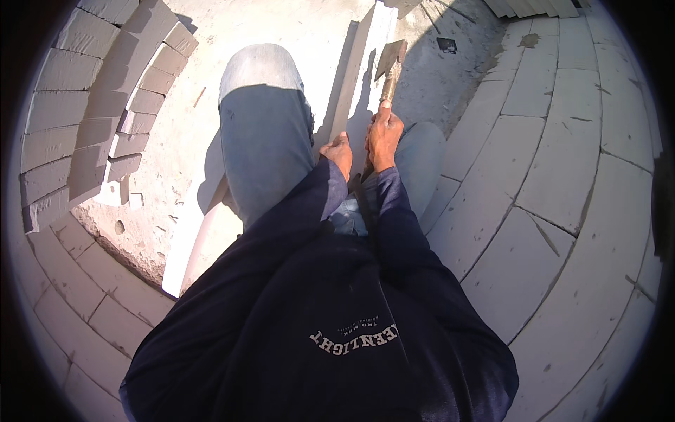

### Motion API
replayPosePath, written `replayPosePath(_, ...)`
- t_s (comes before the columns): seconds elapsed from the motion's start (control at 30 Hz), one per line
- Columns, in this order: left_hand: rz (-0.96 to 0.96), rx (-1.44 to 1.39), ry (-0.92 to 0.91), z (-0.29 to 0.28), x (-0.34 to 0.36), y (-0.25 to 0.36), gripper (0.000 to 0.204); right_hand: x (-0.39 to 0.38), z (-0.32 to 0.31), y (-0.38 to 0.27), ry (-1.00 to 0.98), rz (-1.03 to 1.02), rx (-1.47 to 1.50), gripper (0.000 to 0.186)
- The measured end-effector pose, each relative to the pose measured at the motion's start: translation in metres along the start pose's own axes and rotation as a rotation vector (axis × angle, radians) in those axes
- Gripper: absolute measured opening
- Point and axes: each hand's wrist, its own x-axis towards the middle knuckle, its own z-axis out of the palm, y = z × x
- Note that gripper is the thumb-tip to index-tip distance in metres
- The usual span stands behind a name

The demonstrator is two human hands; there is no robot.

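A long pale block (344, 105) stands between my knees, its narrow top running away from me. My left hand (337, 155) is closed at the near end of the block, with the thumb along its edge and the other fingers mostly hidden. My right hand (384, 139) is wrapped round the worn handle of a hatchet-like tool (391, 60), thumb laid along it. The tool's flat metal blade points away from me, beside the block's right face. Below my hands runs a dark narrow strip (363, 197) that I cannot make out.
A curved-looking stack of grey blocks (60, 109) stands at the left. On the right is a wall of large pale blocks (555, 162) with dark joints. A white board or block (184, 260) lies by my left leg. Small debris dots the sunlit floor (204, 42).
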Motion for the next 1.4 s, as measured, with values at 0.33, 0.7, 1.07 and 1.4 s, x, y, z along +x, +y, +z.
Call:
replayPosePath(0.33, 0.190, -0.302, -0.279, -0.008, 0.065, -0.067, 0.031, -0.032, 0.021, 0.001, 0.117, -0.208, -0.187, 0.059)
replayPosePath(0.7, 0.166, -0.280, -0.324, -0.014, 0.066, -0.061, 0.025, -0.036, 0.028, -0.032, 0.158, -0.259, 0.032, 0.058)
replayPosePath(1.07, 0.231, -0.515, -0.386, -0.012, 0.088, -0.088, 0.024, -0.026, 0.011, -0.035, -0.002, -0.021, 0.156, 0.062)
replayPosePath(1.4, 0.372, -0.155, -0.190, -0.004, 0.047, -0.045, 0.024, -0.026, 0.039, 0.014, 0.062, -0.136, -0.124, 0.062)
